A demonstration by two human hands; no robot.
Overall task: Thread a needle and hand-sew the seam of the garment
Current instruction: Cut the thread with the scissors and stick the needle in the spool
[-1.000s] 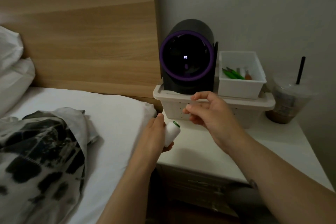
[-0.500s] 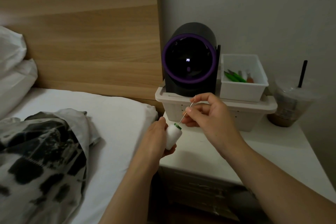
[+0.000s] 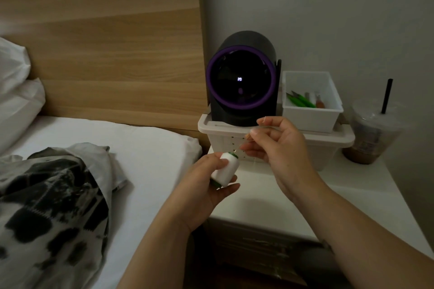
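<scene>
- Far left, a couple of white pillows [image 3: 16,91] are sitting against the wooden headboard.
- The garment [image 3: 47,206], a black-and-white blotchy thing, is lying crumpled on the bed [image 3: 152,148] at the near left, well apart from both hands.
- The left hand [image 3: 202,185] is gripping a spool of white thread [image 3: 225,169], fingers curled round it, right over the gap between bed and worktop [image 3: 352,195].
- A thin needle [image 3: 241,146] is poking up out of the spool's far end. It's pretty hard to make out in this light.
- The right hand [image 3: 281,148] is pinching the needle's upper end, fingers pressed together on it.
- Behind the hands, a white basket [image 3: 328,148] is carrying a black gadget [image 3: 242,80] with a purple ring and a small white bin [image 3: 312,115] with green snips [image 3: 300,101] inside.
- Far right, an iced drink cup [image 3: 373,134] with a black straw is standing on the worktop.
</scene>
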